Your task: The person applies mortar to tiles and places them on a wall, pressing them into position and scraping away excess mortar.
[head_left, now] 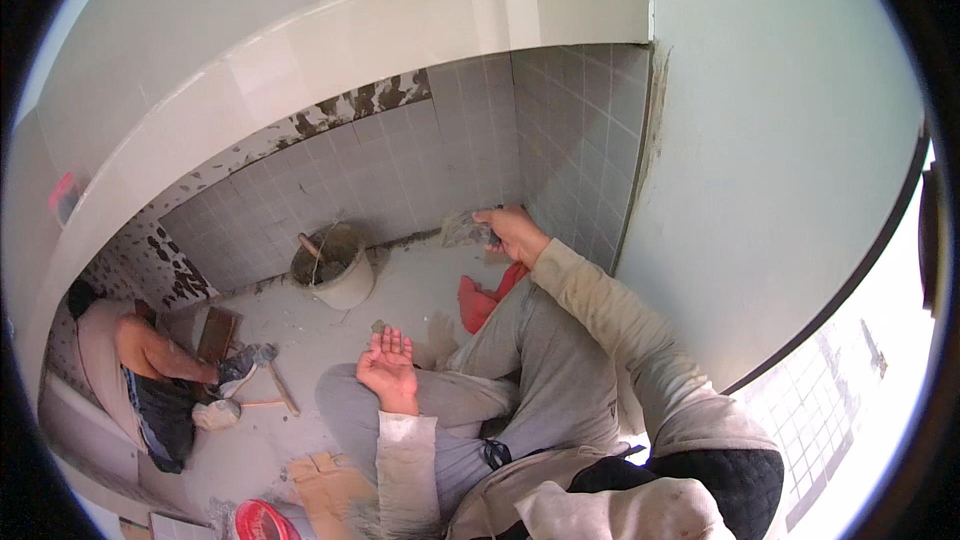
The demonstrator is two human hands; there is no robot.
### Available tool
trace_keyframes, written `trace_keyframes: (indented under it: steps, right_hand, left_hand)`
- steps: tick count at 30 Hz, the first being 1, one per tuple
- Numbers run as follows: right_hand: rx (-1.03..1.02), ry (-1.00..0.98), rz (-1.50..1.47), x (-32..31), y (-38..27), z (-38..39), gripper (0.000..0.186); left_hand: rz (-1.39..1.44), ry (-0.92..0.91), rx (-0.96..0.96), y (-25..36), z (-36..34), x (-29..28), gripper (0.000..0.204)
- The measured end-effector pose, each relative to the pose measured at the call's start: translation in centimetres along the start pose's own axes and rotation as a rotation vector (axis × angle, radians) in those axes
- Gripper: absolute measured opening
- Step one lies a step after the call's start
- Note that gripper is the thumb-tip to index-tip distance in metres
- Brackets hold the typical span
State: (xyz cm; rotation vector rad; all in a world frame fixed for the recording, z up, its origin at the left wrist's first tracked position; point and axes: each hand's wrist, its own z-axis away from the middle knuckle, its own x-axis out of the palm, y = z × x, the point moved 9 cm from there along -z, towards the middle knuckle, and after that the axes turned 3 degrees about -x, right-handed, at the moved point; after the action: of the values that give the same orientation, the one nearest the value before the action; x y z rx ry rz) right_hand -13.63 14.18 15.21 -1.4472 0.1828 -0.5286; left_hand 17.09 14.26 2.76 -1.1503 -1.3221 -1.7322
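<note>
My left hand [388, 368] is palm up over my crossed legs, its fingers stretched and nothing in it. A small grey lump [377, 325] shows just beyond its fingertips; I cannot tell whether they touch. My right hand [517, 232] reaches toward the far right corner, closed on a flat grey, smeared piece [462, 230] near the foot of the tiled wall. What kind of thing that piece is, I cannot make out. Below this hand a red cloth [482, 300] lies by my knee. Left of it stands a white bucket [345, 285] of grey mortar, with a tool handle sticking out.
Grey wall tiles [450, 140] line the recess under a curved ledge [330, 25]. At the left a co-worker [165, 360] sits near a hammer [280, 395]. Cardboard [325, 490] and a red container [262, 520] lie near the lower edge. A pale panel [770, 140] stands on the right.
</note>
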Motion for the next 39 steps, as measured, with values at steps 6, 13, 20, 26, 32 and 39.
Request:
trace_keyframes:
  steps: [6,13,20,26,32,39]
  right_hand:
    - [0.088,0.103,0.011,-2.1,8.0,-1.6,0.029]
    - [0.091,0.04,-0.118,-2.3,11.9,-3.2,0.031]
    - [0.228,-0.161,-0.16,-1.1,18.2,-4.4,0.034]
    - [0.232,0.0,-0.003,-7.4,21.7,-1.3,0.026]
    - [0.144,-0.028,-0.018,-12.8,19.8,6.4,0.038]
    - [0.187,0.286,0.179,-10.1,19.3,11.0,0.048]
  left_hand:
    - [-0.075,-0.131,-0.003,-1.7,1.8,4.3,0.049]
    - [-0.157,-0.122,-0.069,-5.0,2.8,6.0,0.048]
    - [-0.088,-0.006,0.005,-4.4,1.2,7.0,0.045]
    - [-0.056,-0.187,-0.044,-10.7,-1.1,2.5,0.044]
    - [-0.151,-0.15,-0.135,-12.6,2.9,-4.1,0.044]
    - [0.046,-0.015,-0.12,-5.8,12.5,-8.6,0.035]
